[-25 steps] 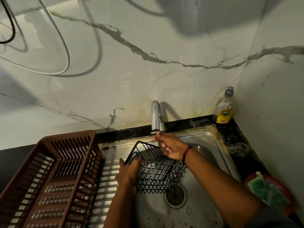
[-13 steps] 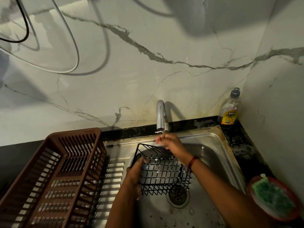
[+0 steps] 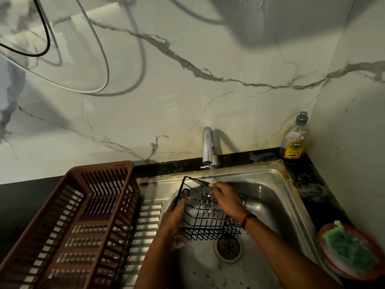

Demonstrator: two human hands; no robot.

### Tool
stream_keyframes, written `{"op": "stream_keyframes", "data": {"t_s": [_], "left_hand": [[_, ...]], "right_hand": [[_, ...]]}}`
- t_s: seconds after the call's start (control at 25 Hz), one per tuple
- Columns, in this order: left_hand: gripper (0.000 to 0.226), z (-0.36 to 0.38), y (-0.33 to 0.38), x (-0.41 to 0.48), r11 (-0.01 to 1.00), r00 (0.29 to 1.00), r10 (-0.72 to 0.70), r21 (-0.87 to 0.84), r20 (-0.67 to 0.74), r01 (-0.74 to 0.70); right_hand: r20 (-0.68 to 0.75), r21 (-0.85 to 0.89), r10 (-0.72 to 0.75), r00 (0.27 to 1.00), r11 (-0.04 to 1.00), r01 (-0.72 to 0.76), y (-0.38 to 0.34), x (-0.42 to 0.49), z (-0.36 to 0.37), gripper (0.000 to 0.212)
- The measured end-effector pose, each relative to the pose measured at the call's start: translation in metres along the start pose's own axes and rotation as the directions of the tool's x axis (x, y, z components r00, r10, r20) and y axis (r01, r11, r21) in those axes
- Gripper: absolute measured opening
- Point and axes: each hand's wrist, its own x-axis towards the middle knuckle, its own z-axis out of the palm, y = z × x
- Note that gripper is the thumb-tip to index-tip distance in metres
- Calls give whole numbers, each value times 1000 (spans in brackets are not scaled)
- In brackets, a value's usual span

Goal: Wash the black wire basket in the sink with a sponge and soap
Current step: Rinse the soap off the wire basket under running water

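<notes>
The black wire basket point(image 3: 206, 221) hangs tilted over the steel sink point(image 3: 279, 197), above the drain point(image 3: 228, 248). My left hand point(image 3: 175, 217) grips its left end. My right hand point(image 3: 228, 201) lies across its far rim, fingertips on the wires right under the tap point(image 3: 209, 148). A thin stream of water falls from the tap onto those fingers and the basket. The green sponge point(image 3: 350, 247) lies in a red dish point(image 3: 325, 261) on the counter at the right. A soap bottle point(image 3: 294, 140) stands in the back corner.
A brown plastic dish rack point(image 3: 68, 226) fills the counter left of the sink, beside the ribbed steel drainboard point(image 3: 143, 226). Marble walls close in behind and on the right. Cables point(image 3: 100, 59) hang on the wall above.
My right hand slid from the tap down onto the basket's far rim, and water now runs from the tap. The basket shifted slightly; my left hand kept its grip.
</notes>
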Motion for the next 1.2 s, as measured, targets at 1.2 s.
{"op": "stream_keyframes", "data": {"t_s": [1.2], "left_hand": [[20, 22, 9, 24, 956, 996, 93, -282, 14, -85]], "right_hand": [[115, 39, -80, 990, 996, 76, -39, -8, 3, 85]]}}
